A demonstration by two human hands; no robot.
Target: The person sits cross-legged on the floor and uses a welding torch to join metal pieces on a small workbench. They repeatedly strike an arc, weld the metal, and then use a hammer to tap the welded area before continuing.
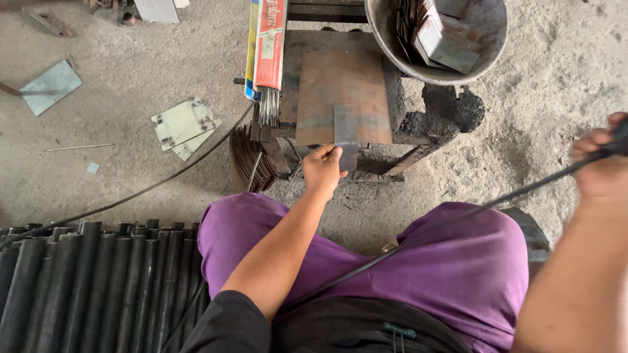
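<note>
Dusty concrete floor (pixel 131 176) fills the background, seen from above over purple-trousered knees. Small grey metal strip (pixel 345 134) is pinched at its near edge by the fingers of the left hand (pixel 322 171); the strip is laid flat, overlapping the near edge of a rusty brown plate (pixel 340 91) and sticking out past it toward the person. That plate is set on a dark, grimy metal stand (pixel 418 124) at centre. Right hand (pixel 600 163) is seen at the right edge, closed around the end of a black cable (pixel 458 219) that is stretched across the right thigh down toward the waist; what is at the cable's tip is cut off by the frame. On the far right of the stand a round metal bowl (pixel 487 46) is placed, loaded with cut metal pieces (pixel 441 39). Just left of the plate a red and yellow packet (pixel 267 42) is laid with thin welding rods (pixel 269 104) poking out of its near end. Near left, a row of dark pipes (pixel 78 287) is stacked. Farther left on the floor, pale square plates (pixel 185 125) and a grey sheet (pixel 51 86) are scattered, with another black cable (pixel 150 186) run across the floor.
</note>
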